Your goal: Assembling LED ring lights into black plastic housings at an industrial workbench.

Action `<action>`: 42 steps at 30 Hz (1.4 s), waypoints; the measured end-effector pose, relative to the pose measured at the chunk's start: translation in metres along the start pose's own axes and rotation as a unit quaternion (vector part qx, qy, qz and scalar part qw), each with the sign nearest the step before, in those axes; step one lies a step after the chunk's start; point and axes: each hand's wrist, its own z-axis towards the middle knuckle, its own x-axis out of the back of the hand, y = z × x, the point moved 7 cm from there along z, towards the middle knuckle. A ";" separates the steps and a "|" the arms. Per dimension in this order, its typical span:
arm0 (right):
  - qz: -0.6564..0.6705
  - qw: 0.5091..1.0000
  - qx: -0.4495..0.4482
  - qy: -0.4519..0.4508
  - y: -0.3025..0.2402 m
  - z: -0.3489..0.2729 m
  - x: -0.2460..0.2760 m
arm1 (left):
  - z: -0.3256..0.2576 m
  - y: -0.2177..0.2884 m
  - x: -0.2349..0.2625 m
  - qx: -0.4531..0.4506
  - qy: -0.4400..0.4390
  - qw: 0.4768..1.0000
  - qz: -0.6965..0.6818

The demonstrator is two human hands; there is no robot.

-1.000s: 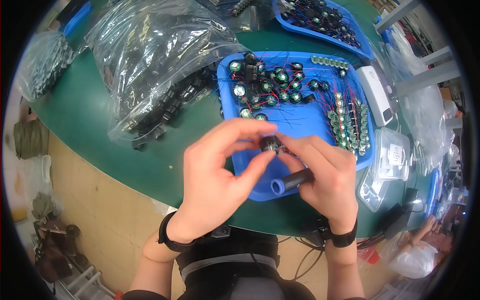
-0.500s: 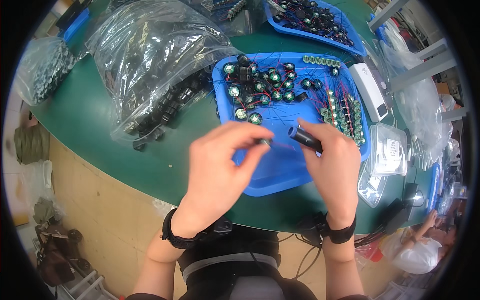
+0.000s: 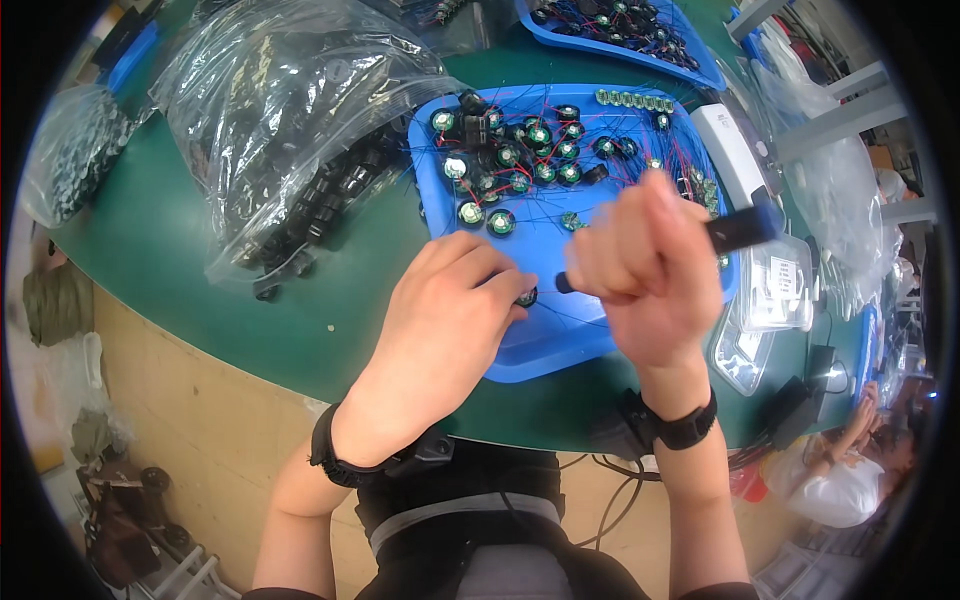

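Over the near half of the blue tray (image 3: 560, 345), your two hands meet almost knuckle to knuckle. Your left hand (image 3: 440, 320) is pinched shut on a small round part (image 3: 527, 296), green-faced like the others in the tray, held at the fingertips just above the tray floor. Your right hand (image 3: 645, 270) is clenched in a fist around a dark tube-shaped tool (image 3: 735, 230). Its long axis runs nearly level across the tray, from the blunt blue end sticking out past your knuckles on the far right side down to the narrow dark tip (image 3: 566, 284) showing at the thumb side.

That tip points left, straight at the small round part, and the two are just apart, not touching as far as you can see. So the part lies directly to the left of the tool tip, on the line of the tool's own axis, and your left hand is the nearer one to it.

Behind your hands the far half of the tray is crowded with more round parts and red and blue wires (image 3: 520, 165). The bare tray floor beneath and in front of your hands gives you open room. Left of the tray lies a clear plastic bag (image 3: 270, 120) of dark pieces on the green table (image 3: 200, 270), well apart from your left hand. Right of the tray, a white box (image 3: 732, 150) and clear packets (image 3: 775, 290) sit close to the tool's blue end.
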 end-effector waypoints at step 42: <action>-0.013 0.997 -0.064 -0.030 0.061 0.000 -0.001 | -0.007 -0.018 -0.001 0.098 0.025 0.990 -0.097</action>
